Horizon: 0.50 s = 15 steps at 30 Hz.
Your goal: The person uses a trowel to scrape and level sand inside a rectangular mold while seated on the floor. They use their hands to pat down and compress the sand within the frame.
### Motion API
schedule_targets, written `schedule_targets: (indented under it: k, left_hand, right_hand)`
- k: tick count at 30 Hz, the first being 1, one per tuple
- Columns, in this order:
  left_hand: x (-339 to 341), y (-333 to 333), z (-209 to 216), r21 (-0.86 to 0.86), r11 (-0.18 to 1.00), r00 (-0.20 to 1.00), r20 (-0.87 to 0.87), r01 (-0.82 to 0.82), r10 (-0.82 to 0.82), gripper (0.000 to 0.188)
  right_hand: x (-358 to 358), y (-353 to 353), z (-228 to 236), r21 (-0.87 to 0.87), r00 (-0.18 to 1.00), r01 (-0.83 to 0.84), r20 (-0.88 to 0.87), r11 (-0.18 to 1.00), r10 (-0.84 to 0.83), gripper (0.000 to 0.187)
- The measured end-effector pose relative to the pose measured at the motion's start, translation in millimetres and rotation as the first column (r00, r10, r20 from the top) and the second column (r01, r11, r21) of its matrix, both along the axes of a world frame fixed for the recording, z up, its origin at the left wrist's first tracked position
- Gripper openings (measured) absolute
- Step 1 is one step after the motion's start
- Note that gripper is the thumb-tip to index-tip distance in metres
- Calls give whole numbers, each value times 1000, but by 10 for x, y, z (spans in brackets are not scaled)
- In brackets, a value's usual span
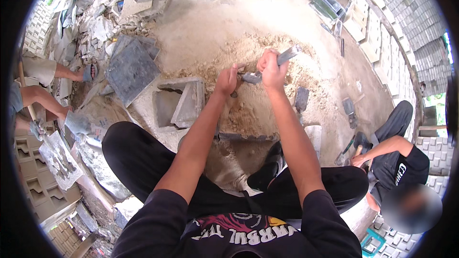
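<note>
My right hand is closed around a short tool with a thick grey handle slanting up to the right. Its dark, curved end points left toward my other hand; its exact kind is unclear. My left hand is curled with the thumb up, its fingers mostly hidden, and a small dark bit shows just below it. Both hands are over a heap of sandy, light brown material. A dark straight edge borders that heap on the near side, between my legs.
Left of my arms lies a grey hollow box-like block beside a dark square slab. Rubble spreads at far left. Pale block stacks line the right. One person crouches at right; another person's leg shows at left.
</note>
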<state>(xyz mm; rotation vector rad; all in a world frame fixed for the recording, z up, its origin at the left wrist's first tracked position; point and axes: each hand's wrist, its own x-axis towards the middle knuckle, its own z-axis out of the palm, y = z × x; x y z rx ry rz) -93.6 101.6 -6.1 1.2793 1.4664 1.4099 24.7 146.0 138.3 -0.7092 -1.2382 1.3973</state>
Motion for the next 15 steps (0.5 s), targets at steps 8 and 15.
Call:
schedule_targets:
  k: [8,15]
  left_hand:
    - [65,3,73,-126,992,921,385,-17,65,54]
    - [108,-35,182,-101,993,929,358,-62,95,56]
  right_hand:
    - [-98,-40,-132,102,980,-63,194,993,42,31]
    - [-38,-77,-229,125,927,-210,341,970,157,34]
